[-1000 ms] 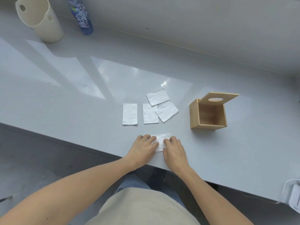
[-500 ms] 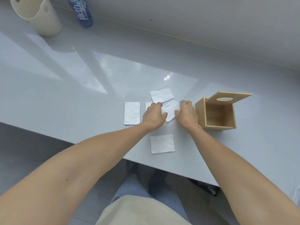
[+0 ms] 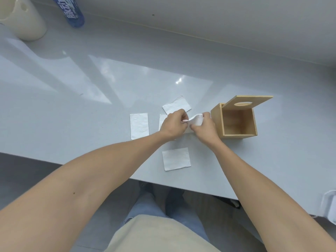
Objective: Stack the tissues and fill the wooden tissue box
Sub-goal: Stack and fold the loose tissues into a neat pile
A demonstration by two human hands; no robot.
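Head view: a white tissue (image 3: 196, 120) is held lifted off the grey table (image 3: 91, 110) between both hands. The left hand (image 3: 173, 124) is closed on the tissue's left edge, fingers pinched together, and the right hand (image 3: 204, 127) is pinched on its right part, so that the sheet is bowed upward between them.

Taking the held tissue as the centre of the clock face, the wooden tissue box (image 3: 238, 121) is found at 3 o'clock, just beside the right hand. The box is open at the top, its inside appears bare, and its lid (image 3: 247, 103) with an oval slot is tilted up at the far side.

A flat tissue (image 3: 176, 106) is seen at 11 o'clock, just beyond the left hand. Another tissue (image 3: 162, 120) at 9 o'clock is mostly hidden by the left hand, and a further tissue (image 3: 139, 126) lies beyond it, farther out at 9 o'clock, apart from the rest. One tissue (image 3: 176, 159) is laid alone at 7 o'clock, near the table's front edge, between the two forearms.

Far off at 10 o'clock, a cream container (image 3: 23, 20) and a blue bottle (image 3: 72, 11) are placed near the wall.
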